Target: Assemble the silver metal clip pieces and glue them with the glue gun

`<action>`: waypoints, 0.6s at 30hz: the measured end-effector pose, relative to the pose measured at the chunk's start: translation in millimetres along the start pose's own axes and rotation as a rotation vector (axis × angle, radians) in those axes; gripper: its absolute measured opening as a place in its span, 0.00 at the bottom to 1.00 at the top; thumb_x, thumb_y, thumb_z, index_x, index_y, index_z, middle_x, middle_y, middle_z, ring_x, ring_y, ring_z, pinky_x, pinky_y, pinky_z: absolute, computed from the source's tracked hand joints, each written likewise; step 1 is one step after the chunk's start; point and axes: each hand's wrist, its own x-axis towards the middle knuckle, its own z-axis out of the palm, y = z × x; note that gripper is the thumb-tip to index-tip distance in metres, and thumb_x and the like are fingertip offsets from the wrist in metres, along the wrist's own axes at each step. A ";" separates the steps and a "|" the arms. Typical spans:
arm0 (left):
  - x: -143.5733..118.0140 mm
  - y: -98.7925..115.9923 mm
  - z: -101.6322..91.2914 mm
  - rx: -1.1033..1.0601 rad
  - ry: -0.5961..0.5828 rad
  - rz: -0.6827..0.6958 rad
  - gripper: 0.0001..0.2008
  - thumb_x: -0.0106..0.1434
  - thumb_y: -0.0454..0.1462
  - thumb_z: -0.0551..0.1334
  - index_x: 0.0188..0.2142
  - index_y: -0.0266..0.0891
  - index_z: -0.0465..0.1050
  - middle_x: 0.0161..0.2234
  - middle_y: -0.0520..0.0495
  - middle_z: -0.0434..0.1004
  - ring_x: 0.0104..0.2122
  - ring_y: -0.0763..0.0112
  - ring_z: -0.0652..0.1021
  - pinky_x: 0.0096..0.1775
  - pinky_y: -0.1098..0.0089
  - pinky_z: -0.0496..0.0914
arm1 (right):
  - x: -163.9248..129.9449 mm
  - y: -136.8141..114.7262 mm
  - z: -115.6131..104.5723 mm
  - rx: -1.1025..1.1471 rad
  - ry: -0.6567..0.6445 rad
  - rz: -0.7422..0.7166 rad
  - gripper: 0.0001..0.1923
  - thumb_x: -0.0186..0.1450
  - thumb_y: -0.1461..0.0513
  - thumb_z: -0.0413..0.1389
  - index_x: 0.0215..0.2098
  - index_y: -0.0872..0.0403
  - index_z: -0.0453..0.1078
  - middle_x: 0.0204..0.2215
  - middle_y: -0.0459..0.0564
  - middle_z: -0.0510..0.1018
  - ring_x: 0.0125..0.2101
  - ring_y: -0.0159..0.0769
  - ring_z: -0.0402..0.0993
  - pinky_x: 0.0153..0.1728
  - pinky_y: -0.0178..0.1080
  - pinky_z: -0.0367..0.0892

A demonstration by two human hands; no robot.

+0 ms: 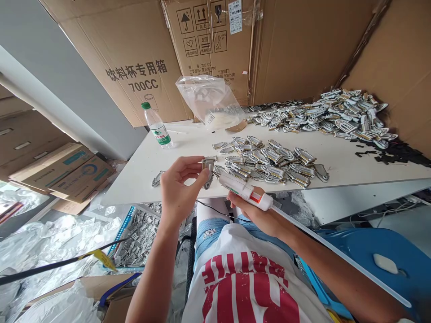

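Observation:
My left hand (182,184) pinches a small silver-grey metal fitting (208,172) between thumb and fingers, holding it upright above the table's front edge. Wrapped around a white glue gun (235,186) is my right hand (247,204). The gun's thin tip points left, at or very close to the fitting; whether they touch I cannot tell. A long white glue stick (340,255) runs out of its back along my right forearm. Just behind the gun lies a loose heap of similar fittings (269,159). One single fitting (157,178) rests left of my left hand.
A water bottle (157,125) and a clear plastic bag (210,101) stand at the back of the white table (134,179). A larger pile of fittings (346,116) and black scraps (393,152) lie right. Below left is a blue-edged crate (138,233) of parts; a blue stool (370,246) is lower right.

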 end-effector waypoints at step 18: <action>4.7 0.0 -9.1 -0.165 -0.060 -0.116 0.13 0.66 0.38 0.74 0.51 0.46 0.86 0.43 0.46 0.88 0.43 0.64 0.86 0.47 0.64 0.84 | -9.7 -9.6 -0.1 0.102 0.080 -0.138 0.22 0.74 0.46 0.62 0.31 0.50 0.66 0.21 0.37 0.58 0.22 0.30 0.50 0.24 0.38 0.50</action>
